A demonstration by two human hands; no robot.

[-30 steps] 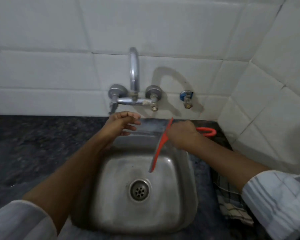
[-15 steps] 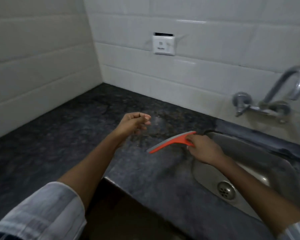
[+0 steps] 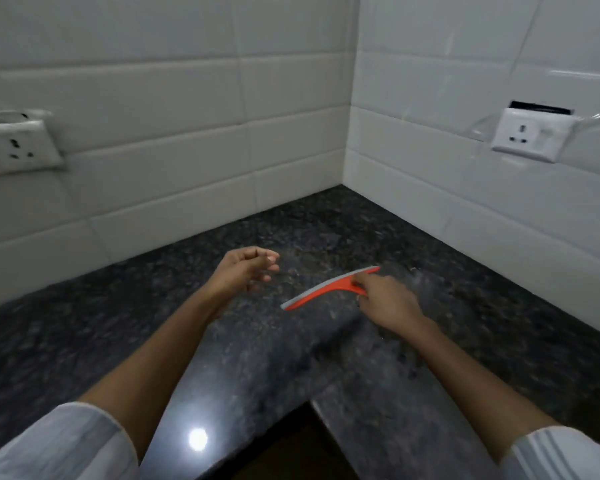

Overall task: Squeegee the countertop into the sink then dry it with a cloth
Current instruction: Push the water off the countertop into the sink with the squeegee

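Corner countertop [image 3: 291,358] bare; right hand [image 3: 387,299] grips squeegee [image 3: 326,289]; left hand [image 3: 243,271] empty

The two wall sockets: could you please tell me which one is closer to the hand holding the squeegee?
The socket on the right-hand wall; the right hand holds the orange squeegee on that side. The other socket is far left.

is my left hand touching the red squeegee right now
Apart. The head view shows the left hand loosely curled, with bare countertop between it and the squeegee, which the right hand holds.
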